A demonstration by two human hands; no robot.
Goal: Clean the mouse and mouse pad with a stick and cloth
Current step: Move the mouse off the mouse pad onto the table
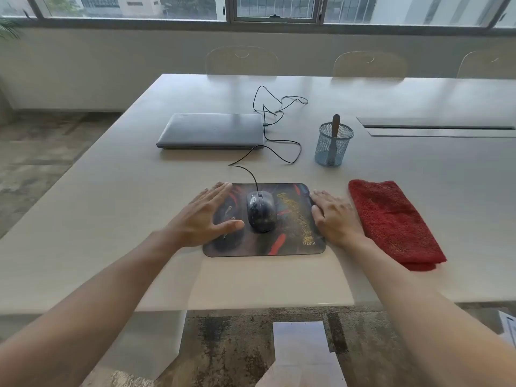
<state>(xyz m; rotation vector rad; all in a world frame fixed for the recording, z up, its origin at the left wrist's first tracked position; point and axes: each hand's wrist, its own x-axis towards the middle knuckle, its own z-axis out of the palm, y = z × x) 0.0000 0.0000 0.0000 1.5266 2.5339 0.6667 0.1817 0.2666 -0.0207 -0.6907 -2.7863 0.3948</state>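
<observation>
A dark wired mouse [261, 211] with pale specks sits in the middle of a dark patterned mouse pad [290, 247], which carries a streak of yellowish crumbs [296, 216] on its right half. My left hand [208, 216] lies flat and open over the pad's left part, thumb near the mouse. At the pad's right edge rests my right hand [333, 216], flat, fingers spread, holding nothing. A folded red cloth [391, 222] lies just right of that hand. A wooden stick [335, 127] stands in a blue mesh cup [333, 145] behind.
A closed grey laptop [212, 129] lies behind the pad, and the mouse's black cable [279, 113] loops beside it. The pale table [111, 208] has a cable slot [435, 127] at the right. Chairs [241, 61] stand along the far edge, under windows.
</observation>
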